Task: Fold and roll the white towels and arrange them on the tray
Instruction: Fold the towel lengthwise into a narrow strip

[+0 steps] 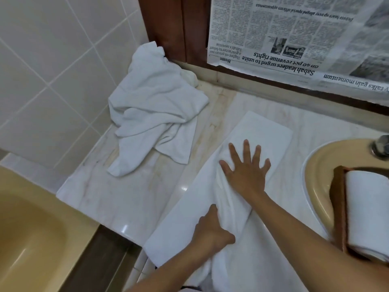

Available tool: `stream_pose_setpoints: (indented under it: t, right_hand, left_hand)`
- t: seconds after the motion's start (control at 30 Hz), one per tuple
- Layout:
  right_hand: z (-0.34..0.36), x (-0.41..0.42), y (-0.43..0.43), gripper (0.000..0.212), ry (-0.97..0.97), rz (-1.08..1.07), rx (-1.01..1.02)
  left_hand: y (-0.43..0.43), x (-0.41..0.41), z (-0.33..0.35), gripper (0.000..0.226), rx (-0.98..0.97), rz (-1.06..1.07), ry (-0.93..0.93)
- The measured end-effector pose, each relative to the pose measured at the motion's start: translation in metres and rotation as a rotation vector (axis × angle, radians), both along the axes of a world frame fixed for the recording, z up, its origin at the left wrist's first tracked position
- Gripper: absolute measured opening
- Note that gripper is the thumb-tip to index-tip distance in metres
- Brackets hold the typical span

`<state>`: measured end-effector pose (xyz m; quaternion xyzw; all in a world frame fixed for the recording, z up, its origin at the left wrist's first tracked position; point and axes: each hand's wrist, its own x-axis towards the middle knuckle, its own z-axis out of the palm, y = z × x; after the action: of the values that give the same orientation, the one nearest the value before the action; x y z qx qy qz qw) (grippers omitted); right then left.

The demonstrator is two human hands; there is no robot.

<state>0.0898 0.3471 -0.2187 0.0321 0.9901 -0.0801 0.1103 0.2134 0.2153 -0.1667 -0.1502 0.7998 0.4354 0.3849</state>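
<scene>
A white towel (259,131) lies folded into a long strip across the marble counter (126,199), its near end hanging over the front edge. My right hand (246,167) presses flat on its middle, fingers spread. My left hand (210,230) pinches a raised fold of the same towel nearer to me. A crumpled pile of white towels (153,106) sits in the back left corner. At the right edge, a rolled white towel (366,209) rests on a brown tray (339,207) set over the sink.
A beige sink basin (315,180) with a metal tap (381,148) is at the right. A beige bathtub (27,232) lies lower left. Newspaper (294,39) covers the mirror behind the counter. Tiled wall (52,70) stands at the left.
</scene>
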Motion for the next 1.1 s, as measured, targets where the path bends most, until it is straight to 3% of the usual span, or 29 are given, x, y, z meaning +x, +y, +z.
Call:
stream_pose_setpoints:
  t: [0.1,0.2,0.43,0.57,0.73,0.9,0.97,1.03,1.1]
  right_hand:
    - [0.0,0.002,0.0,0.069,0.018,-0.012,0.007]
    - [0.0,0.001,-0.003,0.071,0.029,-0.025,0.016]
    - [0.002,0.004,-0.004,0.072,0.042,-0.03,0.042]
    - [0.002,0.003,-0.005,0.072,0.04,-0.033,0.041]
    - [0.002,0.003,-0.006,0.07,0.044,-0.036,0.064]
    - [0.004,0.004,-0.005,0.065,0.061,-0.029,0.058]
    - [0.003,0.004,-0.004,0.063,0.07,-0.024,0.054]
    - [0.003,0.004,-0.004,0.065,0.08,-0.026,0.038]
    - [0.002,0.005,-0.003,0.065,0.089,-0.029,0.023]
  left_hand:
    - [-0.027,0.005,-0.003,0.067,0.206,0.115,-0.084]
    - [-0.052,0.01,-0.003,0.048,0.357,0.204,-0.135]
    - [-0.091,0.023,-0.007,0.059,0.396,0.192,-0.251]
    - [-0.104,0.016,0.0,0.043,0.254,0.189,-0.214]
    - [-0.079,-0.02,0.006,0.039,-0.109,0.118,0.158]
    - [-0.045,-0.05,0.006,0.021,-0.265,0.207,0.391]
    - [-0.044,-0.062,0.001,0.025,-0.148,0.345,0.291]
    - [-0.048,-0.074,-0.001,0.035,0.119,0.599,0.082]
    - [-0.053,-0.079,-0.003,0.034,0.149,0.666,0.023]
